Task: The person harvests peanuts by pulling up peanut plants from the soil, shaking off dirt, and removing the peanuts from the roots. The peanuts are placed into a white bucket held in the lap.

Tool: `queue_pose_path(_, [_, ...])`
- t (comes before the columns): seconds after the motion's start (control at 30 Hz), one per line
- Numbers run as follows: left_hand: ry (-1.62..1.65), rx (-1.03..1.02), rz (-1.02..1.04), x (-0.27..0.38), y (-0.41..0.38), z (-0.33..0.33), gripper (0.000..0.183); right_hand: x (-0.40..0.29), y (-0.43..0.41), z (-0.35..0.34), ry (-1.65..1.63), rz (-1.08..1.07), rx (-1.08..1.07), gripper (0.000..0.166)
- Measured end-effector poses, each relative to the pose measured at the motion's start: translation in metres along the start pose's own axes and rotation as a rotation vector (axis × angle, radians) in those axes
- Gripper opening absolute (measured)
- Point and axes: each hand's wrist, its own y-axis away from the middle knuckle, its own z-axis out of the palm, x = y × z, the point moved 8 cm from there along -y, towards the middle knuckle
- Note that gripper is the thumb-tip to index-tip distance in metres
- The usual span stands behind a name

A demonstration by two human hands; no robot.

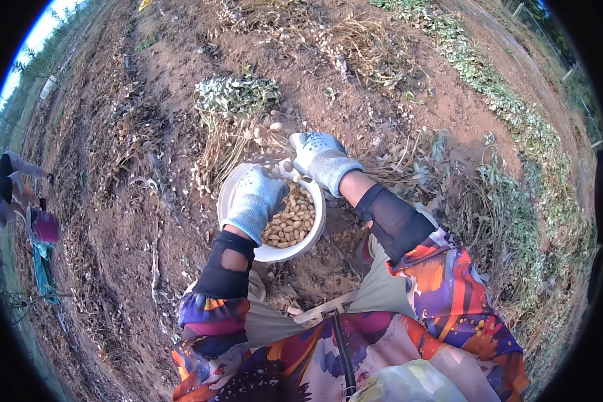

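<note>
A white plastic bucket (317, 236) partly filled with peanuts in their shells (292, 218) stands on the soil between my legs. My left hand (255, 200), in a grey-white knit glove, is over the bucket's left side with its fingers curled; what lies inside them is hidden. Just beyond the far rim, my right hand (317, 155), gloved alike, pinches the root end of a pulled peanut plant (271, 143). Pods hang among those roots, close to the fingertips of both hands. Beside them lies a bundle of peanut stems (223, 143) with leafy tops (237, 95).
Dry peanut plants (377, 50) lie in heaps ahead, and wilted vines (507, 201) cover the right side. Far left, another person (12, 186) bends near a purple bucket (44, 226) and a green sack (44, 271). Plastic film strips (156, 261) lie on the soil.
</note>
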Motion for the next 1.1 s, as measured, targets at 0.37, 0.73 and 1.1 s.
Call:
queue_pose_path(0.37, [-0.644, 0.363, 0.588, 0.03, 0.024, -0.021, 0.053, 0.084, -0.001, -0.026, -0.498, 0.074, 0.119, 0.053])
queue_pose_path(0.73, [0.249, -0.376, 0.323, 0.059, 0.023, 0.047, 0.044, 0.007, 0.049, -0.056, -0.632, -0.43, 0.24, 0.027])
queue_pose_path(1.1, [0.261, -0.215, 0.136, 0.044, 0.007, 0.044, 0.032, 0.03, -0.002, -0.013, -0.882, -0.216, 0.173, 0.037])
